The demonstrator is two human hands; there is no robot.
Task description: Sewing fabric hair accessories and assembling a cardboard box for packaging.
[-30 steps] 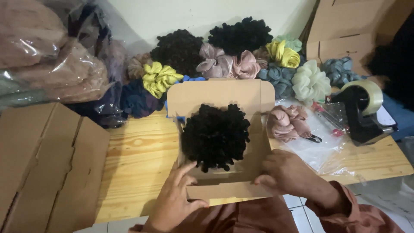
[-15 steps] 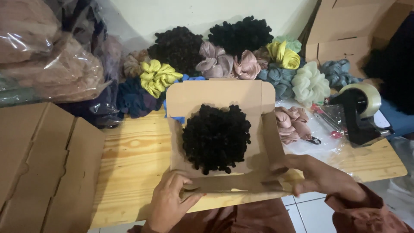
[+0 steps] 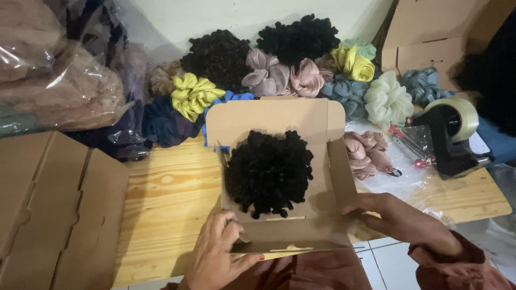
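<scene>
An open brown cardboard box (image 3: 279,115) lies on the wooden table (image 3: 166,198), its lid flap standing up at the back. Inside sits a fluffy black scrunchie (image 3: 269,172). My left hand (image 3: 217,258) grips the box's front left corner and folded front flap. At the box's right side my right hand (image 3: 400,220) presses its fingertips against the lower end of the right wall. Both sleeves are dark red.
A pile of scrunchies, among them yellow (image 3: 193,95), pink (image 3: 306,78), pale green (image 3: 387,102) and black (image 3: 298,37), lines the back wall. Flat cardboard boxes (image 3: 54,209) lie left. A tape dispenser (image 3: 449,134) and pink scrunchie (image 3: 368,153) sit right, plastic bags (image 3: 59,80) far left.
My right hand has slid from the box's front right corner out to the right wall. The left hand has closed more around the front left corner, and the front wall is folded up.
</scene>
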